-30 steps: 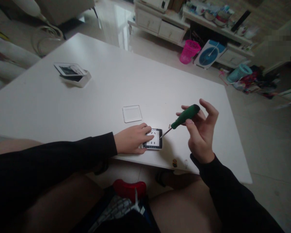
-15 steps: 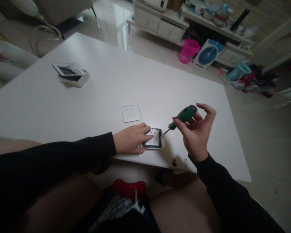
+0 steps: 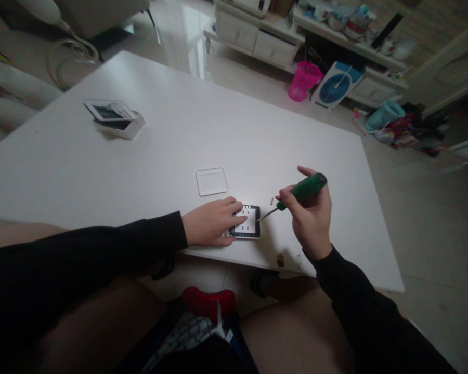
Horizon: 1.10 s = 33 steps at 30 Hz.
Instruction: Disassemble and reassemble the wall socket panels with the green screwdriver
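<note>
In the head view, a white-faced, black-bordered plastic socket panel point(image 3: 251, 229) lies by the near edge of the white bench point(image 3: 171, 140). The left hand point(image 3: 208, 223) clasps its left side with fingers and thumb; the right hand's point(image 3: 312, 218) fingers grip a green-handled, metal-shafted screwdriver point(image 3: 303, 190), tip at the right border. Screw-work there seems underway, its depth hidden. A thin, pale rectangular frame point(image 3: 212, 195) lies detached, toward the far-left corner.

Metal screwdriver shaft point(image 3: 267, 214), smooth tabletop point(image 3: 171, 130)

The screwdriver handle point(image 3: 306, 188) is green, the socket point(image 3: 251, 220) white with black edging, the table point(image 3: 167, 130) white.
</note>
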Each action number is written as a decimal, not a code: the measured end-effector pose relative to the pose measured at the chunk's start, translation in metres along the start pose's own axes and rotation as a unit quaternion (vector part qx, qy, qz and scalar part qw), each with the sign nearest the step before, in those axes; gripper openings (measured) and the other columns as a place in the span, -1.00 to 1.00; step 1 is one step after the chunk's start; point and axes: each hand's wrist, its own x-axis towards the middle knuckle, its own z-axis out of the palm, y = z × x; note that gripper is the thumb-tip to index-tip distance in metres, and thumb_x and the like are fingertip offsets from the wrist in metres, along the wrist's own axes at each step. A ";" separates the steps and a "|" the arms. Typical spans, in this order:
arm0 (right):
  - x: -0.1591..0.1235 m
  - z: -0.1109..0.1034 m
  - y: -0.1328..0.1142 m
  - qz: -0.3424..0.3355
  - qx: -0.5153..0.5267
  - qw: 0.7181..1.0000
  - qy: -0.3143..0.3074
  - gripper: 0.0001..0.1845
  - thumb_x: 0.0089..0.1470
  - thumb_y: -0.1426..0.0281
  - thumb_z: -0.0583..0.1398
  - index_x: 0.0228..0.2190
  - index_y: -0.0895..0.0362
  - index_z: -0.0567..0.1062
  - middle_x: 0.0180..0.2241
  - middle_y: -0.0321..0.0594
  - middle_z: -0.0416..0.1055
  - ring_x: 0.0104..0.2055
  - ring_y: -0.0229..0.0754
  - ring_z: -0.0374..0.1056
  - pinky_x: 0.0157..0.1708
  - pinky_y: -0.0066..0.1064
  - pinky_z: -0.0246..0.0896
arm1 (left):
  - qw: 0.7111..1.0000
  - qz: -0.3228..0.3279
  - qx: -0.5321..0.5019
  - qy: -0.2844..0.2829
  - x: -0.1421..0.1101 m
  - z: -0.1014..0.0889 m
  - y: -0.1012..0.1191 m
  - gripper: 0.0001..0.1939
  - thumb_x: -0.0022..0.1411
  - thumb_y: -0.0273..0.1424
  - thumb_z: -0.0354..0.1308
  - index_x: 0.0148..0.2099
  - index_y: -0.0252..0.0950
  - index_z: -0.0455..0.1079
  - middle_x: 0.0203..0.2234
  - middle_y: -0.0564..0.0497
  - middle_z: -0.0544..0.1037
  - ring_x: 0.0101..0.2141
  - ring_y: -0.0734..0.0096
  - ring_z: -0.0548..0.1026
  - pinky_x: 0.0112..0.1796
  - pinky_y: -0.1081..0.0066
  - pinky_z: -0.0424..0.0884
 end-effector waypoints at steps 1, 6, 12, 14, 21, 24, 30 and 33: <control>0.001 0.000 0.000 0.008 0.010 1.000 0.007 -0.42 0.09 0.19 0.44 0.07 -0.06 0.35 -0.32 -0.34 0.47 -0.32 -0.13 0.49 -0.22 -0.16 0.55 | 1.000 0.001 -0.001 0.000 0.000 0.000 0.000 -0.64 0.29 -0.28 0.25 0.06 -0.35 0.44 -0.07 -0.22 0.45 -0.07 0.04 0.40 -0.04 0.16 0.44; 0.003 -0.001 0.001 0.039 0.094 0.995 0.005 -0.58 0.12 0.20 0.40 -0.11 -0.03 0.34 -0.18 -0.28 0.59 -0.16 -0.10 0.57 -0.10 -0.14 0.54 | 1.000 0.001 -0.005 0.004 0.000 0.001 0.000 -0.66 0.29 -0.29 0.24 0.05 -0.34 0.43 -0.08 -0.22 0.45 -0.06 0.05 0.39 -0.03 0.16 0.44; 0.002 0.000 -0.001 0.052 0.093 0.994 0.005 -0.67 0.21 0.15 0.31 -0.07 -0.03 0.39 -0.16 -0.27 0.52 -0.20 -0.13 0.58 -0.15 -0.20 0.53 | 1.000 0.001 -0.007 0.001 0.000 0.000 0.000 -0.65 0.30 -0.28 0.23 0.07 -0.34 0.43 -0.08 -0.22 0.45 -0.06 0.06 0.39 -0.04 0.18 0.44; 0.002 0.001 0.000 0.053 0.069 0.996 0.020 -0.58 0.14 0.17 0.38 -0.04 -0.04 0.38 -0.28 -0.33 0.49 -0.24 -0.15 0.56 -0.21 -0.26 0.52 | 1.000 0.001 -0.004 -0.001 0.000 0.000 0.000 -0.64 0.31 -0.28 0.22 0.07 -0.35 0.44 -0.07 -0.22 0.44 -0.07 0.06 0.39 -0.04 0.18 0.44; 0.001 0.004 0.000 0.060 0.105 0.993 0.005 -0.66 0.23 0.10 0.28 -0.13 -0.03 0.31 -0.26 -0.33 0.50 -0.27 -0.15 0.56 -0.19 -0.19 0.52 | 1.000 0.002 0.000 0.005 0.000 -0.001 0.001 -0.65 0.30 -0.26 0.25 0.06 -0.33 0.44 -0.09 -0.21 0.45 -0.09 0.07 0.40 -0.06 0.19 0.43; 0.002 0.000 -0.005 0.035 0.085 0.996 -0.005 -0.72 0.28 0.14 0.21 -0.06 -0.05 0.33 -0.17 -0.27 0.48 -0.25 -0.15 0.53 -0.19 -0.21 0.49 | 1.000 0.001 -0.004 0.009 0.000 0.000 0.001 -0.65 0.29 -0.27 0.25 0.05 -0.33 0.43 -0.09 -0.21 0.45 -0.07 0.07 0.40 -0.05 0.19 0.43; 0.010 -0.012 -0.010 0.030 -0.075 0.992 -0.097 -0.83 0.16 0.26 0.28 -0.23 0.04 0.46 -0.36 -0.32 0.41 -0.40 -0.22 0.32 -0.36 -0.34 0.26 | 1.000 0.002 0.003 0.002 -0.001 0.001 0.000 -0.63 0.30 -0.27 0.24 0.09 -0.34 0.42 -0.07 -0.22 0.45 -0.06 0.05 0.39 -0.04 0.17 0.42; 0.009 -0.011 -0.005 0.034 -0.235 0.937 -0.255 -0.86 0.08 0.39 0.32 -0.44 0.11 0.46 -0.44 -0.30 0.42 -0.37 -0.20 0.31 -0.32 -0.34 0.17 | 1.000 0.002 0.001 0.004 -0.001 0.000 0.000 -0.62 0.30 -0.26 0.25 0.10 -0.34 0.43 -0.08 -0.21 0.45 -0.09 0.07 0.40 -0.07 0.18 0.42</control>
